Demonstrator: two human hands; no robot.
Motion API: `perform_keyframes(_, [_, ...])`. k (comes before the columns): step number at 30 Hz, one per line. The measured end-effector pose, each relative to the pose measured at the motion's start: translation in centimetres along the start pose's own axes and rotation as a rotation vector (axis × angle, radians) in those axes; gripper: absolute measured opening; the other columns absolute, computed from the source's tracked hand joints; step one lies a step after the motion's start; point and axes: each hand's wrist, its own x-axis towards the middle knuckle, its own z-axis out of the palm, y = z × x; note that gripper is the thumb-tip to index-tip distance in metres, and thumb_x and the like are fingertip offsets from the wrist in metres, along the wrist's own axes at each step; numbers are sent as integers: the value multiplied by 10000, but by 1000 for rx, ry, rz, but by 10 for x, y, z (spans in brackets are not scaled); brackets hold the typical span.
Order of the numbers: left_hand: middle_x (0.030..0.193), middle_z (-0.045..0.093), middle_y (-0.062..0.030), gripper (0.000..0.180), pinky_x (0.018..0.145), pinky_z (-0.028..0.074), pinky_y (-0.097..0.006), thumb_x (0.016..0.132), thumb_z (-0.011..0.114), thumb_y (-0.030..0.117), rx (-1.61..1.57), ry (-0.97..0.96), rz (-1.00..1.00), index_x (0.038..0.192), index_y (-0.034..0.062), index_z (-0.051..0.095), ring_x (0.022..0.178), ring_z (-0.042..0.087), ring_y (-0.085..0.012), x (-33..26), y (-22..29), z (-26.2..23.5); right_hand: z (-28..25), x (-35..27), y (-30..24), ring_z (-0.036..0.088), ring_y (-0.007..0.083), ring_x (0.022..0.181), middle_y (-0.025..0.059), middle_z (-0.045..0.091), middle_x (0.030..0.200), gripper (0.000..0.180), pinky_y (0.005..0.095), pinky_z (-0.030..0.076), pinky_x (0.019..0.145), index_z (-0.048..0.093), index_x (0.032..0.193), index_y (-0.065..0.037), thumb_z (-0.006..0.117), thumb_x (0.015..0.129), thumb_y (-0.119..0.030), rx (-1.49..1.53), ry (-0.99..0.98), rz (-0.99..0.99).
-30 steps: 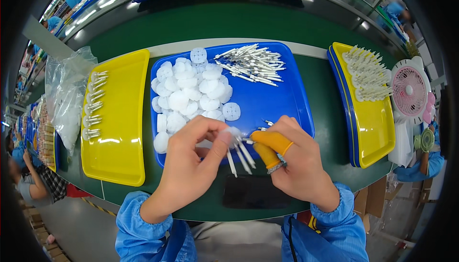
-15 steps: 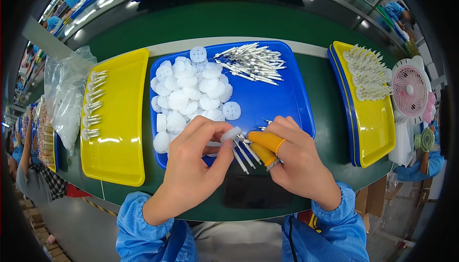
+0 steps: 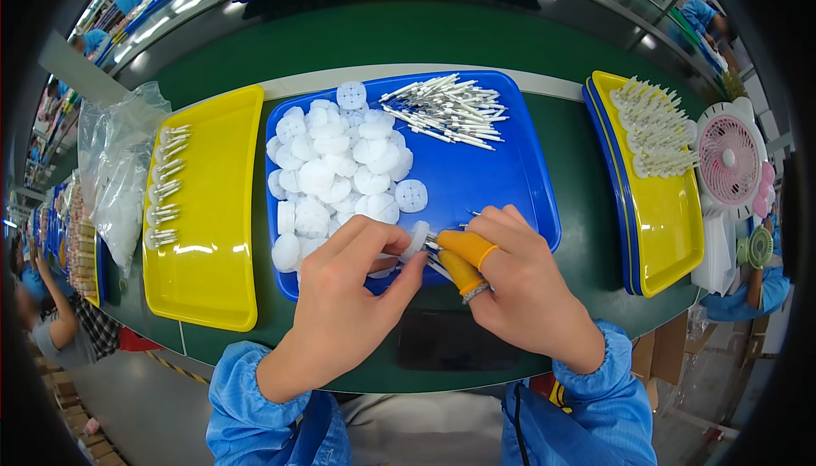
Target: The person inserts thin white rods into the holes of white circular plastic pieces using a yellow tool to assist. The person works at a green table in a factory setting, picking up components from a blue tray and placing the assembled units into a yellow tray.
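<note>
While my left hand [image 3: 350, 287] pinches a white disc [image 3: 416, 241] over the blue tray [image 3: 514, 181], my right hand [image 3: 529, 287], close beside it, grips thin rods [image 3: 438, 267], yellow finger covers [image 3: 469, 247] hiding part of them. Loose discs [image 3: 316, 177] and a rod pile [image 3: 446, 110] lie beyond; yellow trays [image 3: 208, 253] flank it on the worktop [image 3: 586, 253], with a plastic bag [image 3: 119, 181] far left, a pink fan [image 3: 728, 160] far right, a dark slab [image 3: 455, 343] between my wrists.

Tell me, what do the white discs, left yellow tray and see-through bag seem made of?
White discs: likely plastic, fairly matte, judging by their milky look and repeated shape. Left yellow tray: probably moulded plastic, glossy, with bright reflections and rounded corners. See-through bag: seemingly thin plastic film, shiny, given its wrinkles and glints.
</note>
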Motion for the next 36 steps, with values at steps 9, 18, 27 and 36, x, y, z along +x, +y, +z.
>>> perform_keyframes(9, [943,690,-142,209,684,617,-354,881,827,-17,87,50,95,1065,-22,728,795,778,-281,-6,-4,5,13,-3,-11,601,361,920,166,631,996,298,495,486,814,722,901,86,771,607,66,42,56,53])
perform_keyframes(18, [938,671,-144,208,666,610,-360,887,810,-27,92,29,53,1065,-32,703,771,765,-299,-12,1,2,31,-1,-17,598,318,725,132,652,834,376,412,464,663,785,1045,49,769,682,146,60,278,49])
perform_keyframes(27, [1002,704,-127,166,757,673,-343,930,772,-52,114,195,36,1083,-40,710,875,748,-217,5,-4,-7,-38,-14,27,628,350,974,161,713,949,249,448,520,866,829,1031,23,762,796,72,-154,38,264])
perform_keyframes(36, [981,721,-149,140,656,643,-323,940,768,-23,176,436,-17,1073,-19,725,850,767,-234,7,-22,-56,-28,-13,48,596,399,1021,174,669,981,179,475,497,942,777,934,46,725,768,88,-410,-37,219])
